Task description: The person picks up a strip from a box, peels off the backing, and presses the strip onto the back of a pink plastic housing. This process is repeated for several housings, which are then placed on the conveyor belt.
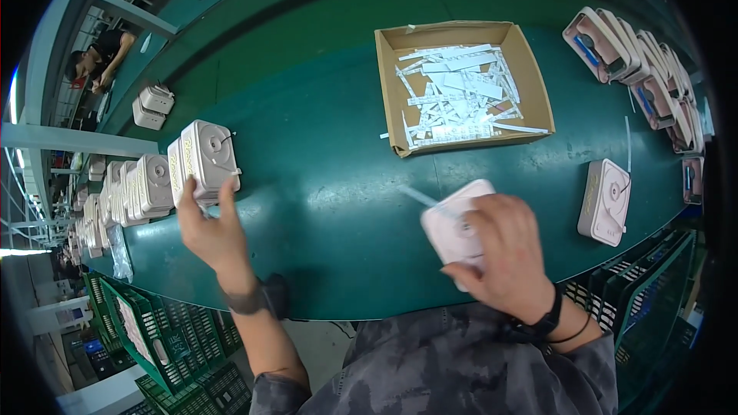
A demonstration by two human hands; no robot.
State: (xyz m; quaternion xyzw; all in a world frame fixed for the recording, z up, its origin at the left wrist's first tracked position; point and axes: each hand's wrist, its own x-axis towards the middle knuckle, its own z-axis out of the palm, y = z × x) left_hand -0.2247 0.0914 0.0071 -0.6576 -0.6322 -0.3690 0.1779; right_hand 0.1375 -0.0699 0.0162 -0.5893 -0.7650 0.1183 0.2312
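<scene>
My left hand (209,232) grips a pale boxy device (206,160) standing on edge at the end of a row of like devices (138,188) on the left of the green belt. My right hand (503,250) holds another pale device (455,223) near the belt's front edge; a thin white strip (419,196) sticks out from it to the upper left. One more device (606,201) lies alone to the right of my right hand.
An open cardboard box (538,81) of white paper strips sits in the belt's middle. A row of pink-fronted devices (642,61) runs along the right. Two devices (152,105) stand far left. Green crates (157,338) sit below the belt. A person (96,58) sits far left.
</scene>
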